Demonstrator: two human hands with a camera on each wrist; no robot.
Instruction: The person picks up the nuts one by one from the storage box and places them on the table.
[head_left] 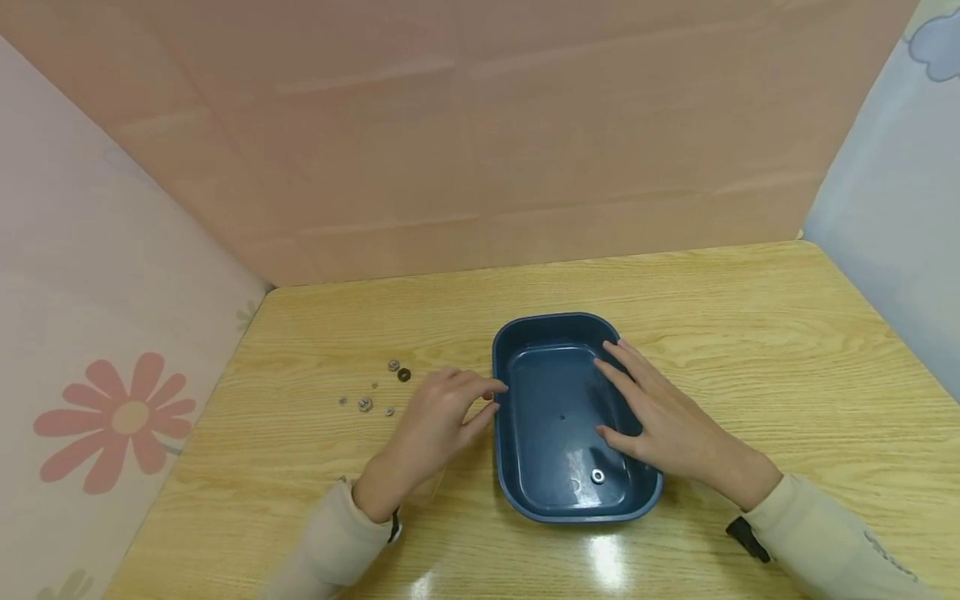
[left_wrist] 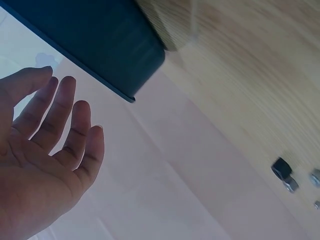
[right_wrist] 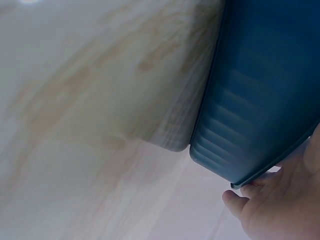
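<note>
A dark blue plastic bin point(head_left: 525, 500) stands on the table between both hands, with a silver nut point(head_left: 597, 476) on its floor near the front right. At the bin's left rim is my left hand point(head_left: 438, 417); its thumb and index finger reach just over the edge with a gap between the tips. The left wrist view shows that hand point(left_wrist: 50, 145) with gently bent fingers and nothing in them. My right hand point(head_left: 667, 425) lies across the right rim, fingers spread over the inside. In the right wrist view, the right hand point(right_wrist: 280, 205) is beside the bin's outer wall point(right_wrist: 240, 125).
Left of the left hand, several small nuts lie scattered on the wooden table point(head_left: 300, 492), among them a black nut point(head_left: 404, 375) and a larger silver nut point(head_left: 365, 404). A pinkish covering point(head_left: 480, 150) hangs behind the table's back edge, with side walls left and right.
</note>
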